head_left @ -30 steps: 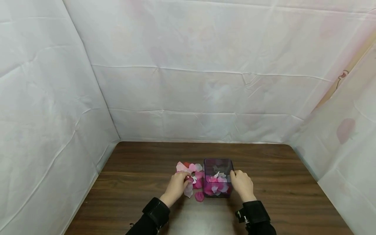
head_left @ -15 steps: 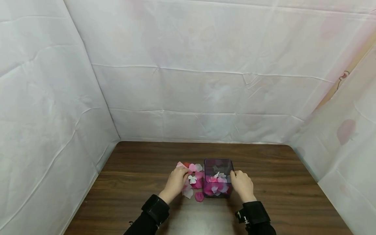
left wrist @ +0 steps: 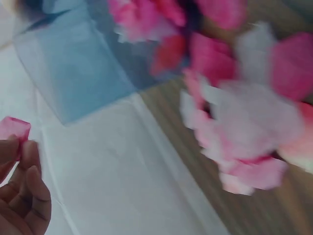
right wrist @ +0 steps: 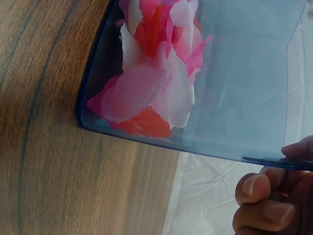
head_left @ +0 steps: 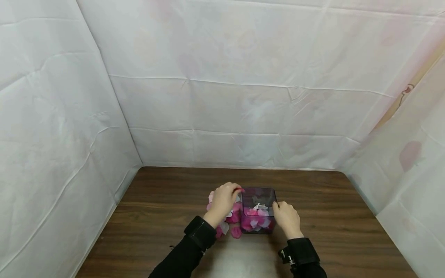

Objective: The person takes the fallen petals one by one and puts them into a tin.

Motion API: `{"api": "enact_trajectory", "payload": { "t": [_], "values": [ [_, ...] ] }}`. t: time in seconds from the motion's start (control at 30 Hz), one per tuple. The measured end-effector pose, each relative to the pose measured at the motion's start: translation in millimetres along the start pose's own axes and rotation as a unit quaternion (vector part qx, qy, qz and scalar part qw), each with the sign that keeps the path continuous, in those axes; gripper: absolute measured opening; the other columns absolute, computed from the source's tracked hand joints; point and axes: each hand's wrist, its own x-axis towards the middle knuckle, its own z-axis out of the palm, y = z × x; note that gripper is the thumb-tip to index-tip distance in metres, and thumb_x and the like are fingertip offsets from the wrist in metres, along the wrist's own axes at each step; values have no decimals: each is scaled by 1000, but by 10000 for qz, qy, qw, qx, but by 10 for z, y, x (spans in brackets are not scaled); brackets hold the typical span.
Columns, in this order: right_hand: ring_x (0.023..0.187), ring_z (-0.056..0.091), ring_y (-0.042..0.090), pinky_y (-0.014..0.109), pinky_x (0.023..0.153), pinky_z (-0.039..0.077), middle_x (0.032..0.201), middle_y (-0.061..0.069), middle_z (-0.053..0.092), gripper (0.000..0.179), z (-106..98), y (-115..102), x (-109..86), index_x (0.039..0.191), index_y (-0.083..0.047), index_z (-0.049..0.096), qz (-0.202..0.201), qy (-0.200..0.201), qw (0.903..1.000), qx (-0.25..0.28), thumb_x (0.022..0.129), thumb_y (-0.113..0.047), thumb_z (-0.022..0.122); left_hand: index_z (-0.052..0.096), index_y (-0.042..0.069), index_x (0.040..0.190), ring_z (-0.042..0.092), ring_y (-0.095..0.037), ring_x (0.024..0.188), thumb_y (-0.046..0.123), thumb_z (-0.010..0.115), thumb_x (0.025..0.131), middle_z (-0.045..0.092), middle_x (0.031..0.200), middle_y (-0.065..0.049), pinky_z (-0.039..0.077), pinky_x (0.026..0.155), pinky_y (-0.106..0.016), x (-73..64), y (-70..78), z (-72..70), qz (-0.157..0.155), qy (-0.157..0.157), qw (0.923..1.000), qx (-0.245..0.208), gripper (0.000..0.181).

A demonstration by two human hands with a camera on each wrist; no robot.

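Between the thumb and fingertips of my left hand [head_left: 223, 199] is a pink petal [left wrist: 15, 128], likely fabric or paper. This hand hovers over the loose petals, its fingertips right by the upper left corner of the clear, dark-tinted plastic box [head_left: 248, 195]. My right hand [head_left: 287, 218] pinches the box's right rim, thumb inside and fingers outside in the right wrist view. Pink, white and red petals [right wrist: 142, 88] lie heaped in the bottom of the box. Left of the box, a pile of loose petals [left wrist: 254, 122] is partly hidden by my left hand and forearm.
The box stands on a dark wood-grain table [head_left: 167, 220]. White cloth sheets [head_left: 222, 108] hang behind the table and on both sides. A single dark pink petal [head_left: 236, 232] lies near the box's front left corner.
My left hand was picking among the loose petals; it has lifted and moved up and right toward the box with a pink petal. The right hand and the box have stayed in place.
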Motion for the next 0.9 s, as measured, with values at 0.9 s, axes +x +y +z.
{"api": "enact_trajectory", "payload": {
  "t": [0.9],
  "values": [
    [68,60,26,37,52,39,78,16,66,40,49,-25,3,73,-2,63,-43,119,9999,36,96,-26,40,61,19,116,54,-19,96,28,68,86,60,102,-2,43,81,-39,-223,51,124,309,89,9984,469,32]
  ]
}}
